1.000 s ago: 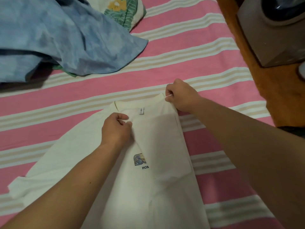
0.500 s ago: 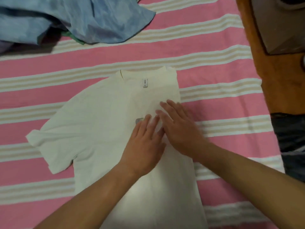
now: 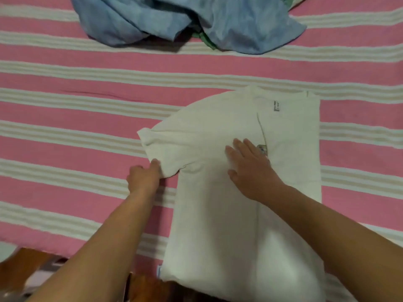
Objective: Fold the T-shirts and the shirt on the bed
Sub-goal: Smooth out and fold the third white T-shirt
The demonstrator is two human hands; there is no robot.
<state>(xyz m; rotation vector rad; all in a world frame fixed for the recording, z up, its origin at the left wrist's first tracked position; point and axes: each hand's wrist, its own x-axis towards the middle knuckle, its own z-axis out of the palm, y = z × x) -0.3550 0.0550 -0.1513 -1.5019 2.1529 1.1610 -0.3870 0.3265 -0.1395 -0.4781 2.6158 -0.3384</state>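
A white T-shirt (image 3: 218, 127) lies flat on the pink and cream striped bed (image 3: 87, 149), collar away from me, its right side folded inward. My left hand (image 3: 142, 178) pinches the hem of the left sleeve, which sticks out to the left. My right hand (image 3: 250, 168) lies flat with straight fingers on the shirt's chest, partly covering a small printed logo. A crumpled blue garment (image 3: 196, 20) lies at the far side of the bed, with a bit of green fabric (image 3: 206, 40) showing under it.
The bed's near edge runs along the bottom left, with a wooden floor (image 3: 24, 264) below it. The T-shirt's lower hem hangs over that edge. Open striped sheet spreads to the left of the T-shirt.
Both hands were pressing the shirt's middle half a second ago. My left hand has moved out to the left sleeve and taken hold of it. The view has shifted left.
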